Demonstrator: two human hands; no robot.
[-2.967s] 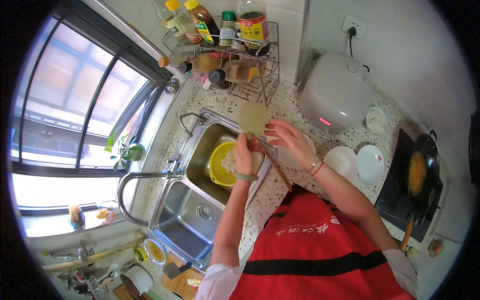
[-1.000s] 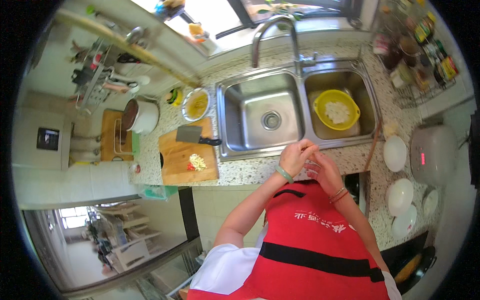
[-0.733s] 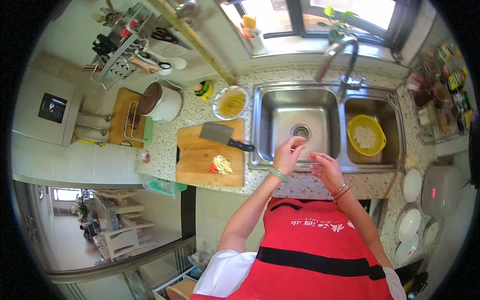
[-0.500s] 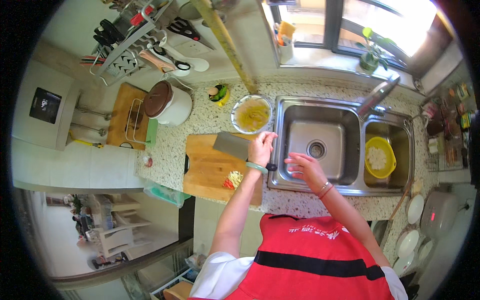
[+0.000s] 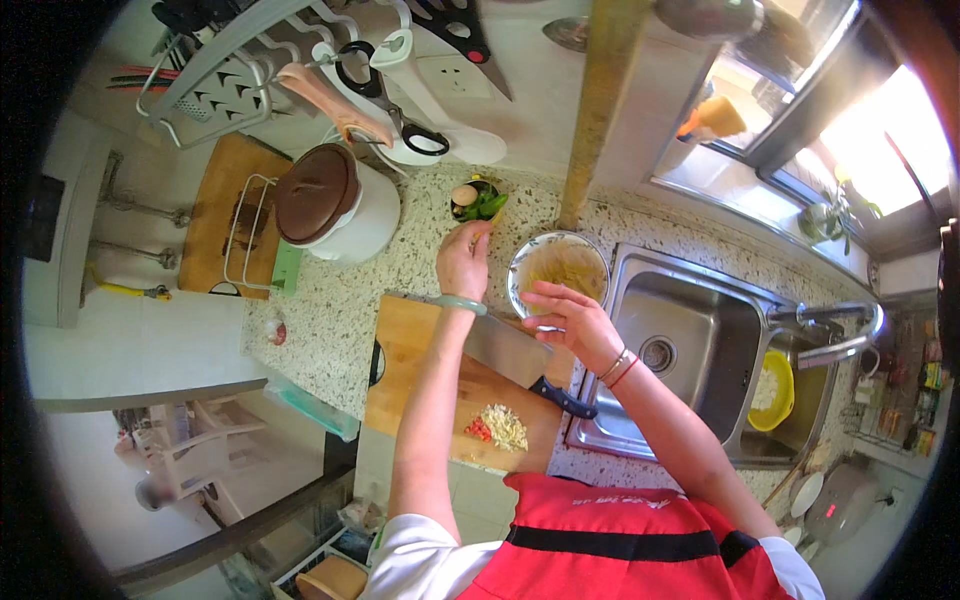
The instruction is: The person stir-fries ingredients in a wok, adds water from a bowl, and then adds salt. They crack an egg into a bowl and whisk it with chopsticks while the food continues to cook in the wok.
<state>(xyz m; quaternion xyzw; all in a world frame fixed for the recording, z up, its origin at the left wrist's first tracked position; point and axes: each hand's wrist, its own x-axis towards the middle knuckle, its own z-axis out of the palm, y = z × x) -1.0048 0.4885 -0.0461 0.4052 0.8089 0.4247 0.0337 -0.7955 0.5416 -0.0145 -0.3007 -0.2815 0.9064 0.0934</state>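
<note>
My left hand (image 5: 463,265), wearing a jade-green bangle, reaches to the near side of a small yellow cup (image 5: 497,216) holding green peppers (image 5: 491,203) and a round tan item. Its fingers are bunched at the rim; their grip is partly hidden. My right hand (image 5: 575,322) is open and holds nothing, fingers apart, over the near edge of a patterned bowl (image 5: 515,268) with yellowish food in liquid. Below my hands a cleaver (image 5: 520,362) lies on the wooden cutting board (image 5: 410,410), its black handle past a heap of chopped pale bits (image 5: 506,428) and red bits (image 5: 479,430).
A double steel sink (image 5: 690,330) stands to the right, with a yellow basin (image 5: 775,395) of white food in its far compartment. A white pot (image 5: 365,222) with a brown lid is at the left. A yellow pole (image 5: 603,110) rises behind the bowl. Scissors (image 5: 390,105) hang on the rack.
My left hand has moved from beside the cleaver's handle away to the yellow cup. My right hand has shifted left from the sink to the bowl. The view has come closer and turned.
</note>
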